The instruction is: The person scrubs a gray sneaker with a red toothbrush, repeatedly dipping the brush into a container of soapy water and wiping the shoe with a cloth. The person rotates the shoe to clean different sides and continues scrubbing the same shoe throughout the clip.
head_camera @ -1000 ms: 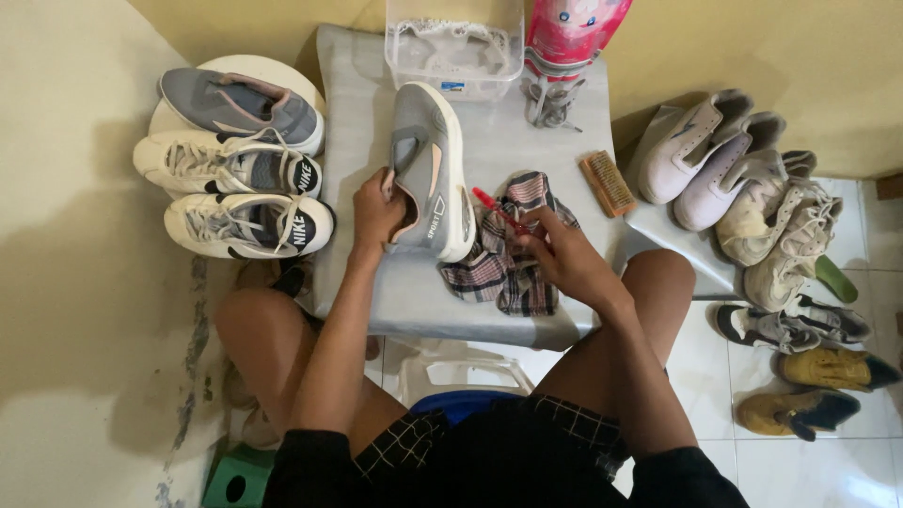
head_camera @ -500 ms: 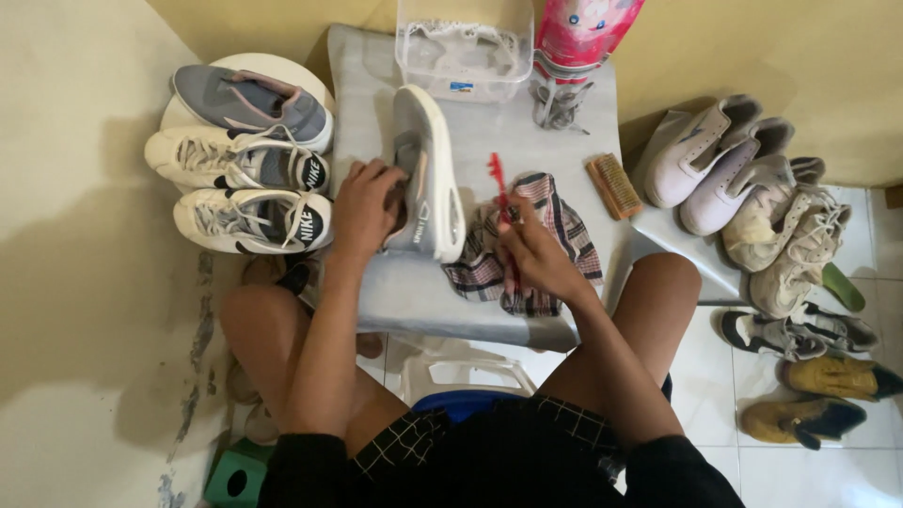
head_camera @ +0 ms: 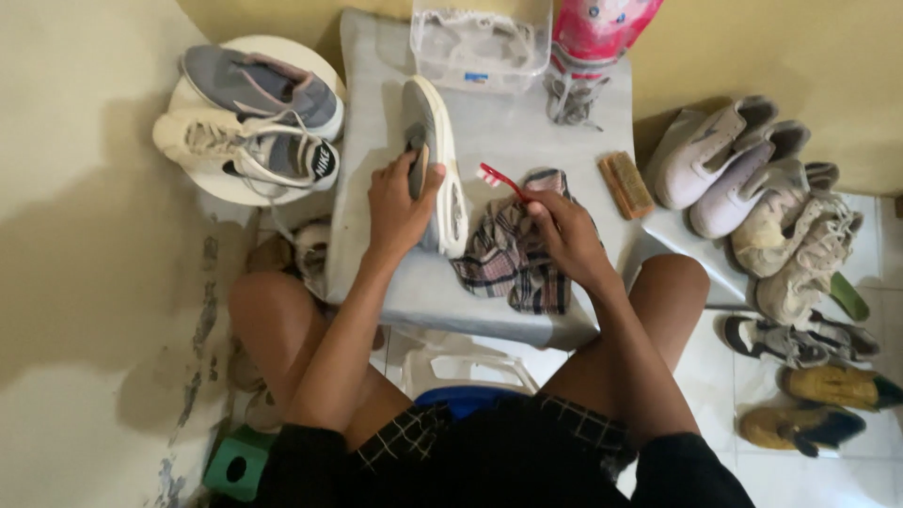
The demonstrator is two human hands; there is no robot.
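Note:
My left hand [head_camera: 400, 202] grips a grey sneaker with a white sole [head_camera: 435, 160], held on its side on the grey table [head_camera: 508, 141]. My right hand [head_camera: 562, 235] holds a red toothbrush [head_camera: 499, 179] whose head points toward the sneaker's sole. That hand rests over a plaid cloth [head_camera: 513, 259] lying crumpled on the table beside the shoe.
A clear plastic tub [head_camera: 480, 42] and a pink bag [head_camera: 597, 33] stand at the table's far edge, a wooden brush [head_camera: 625, 185] at its right. Sneakers lie on a round white stool [head_camera: 249, 122] at left. Several more shoes [head_camera: 781, 226] crowd the floor at right.
My left hand turned and shifted the sneaker a little on the table. My right hand picked up the red toothbrush and holds it by the cloth. The view moved closer.

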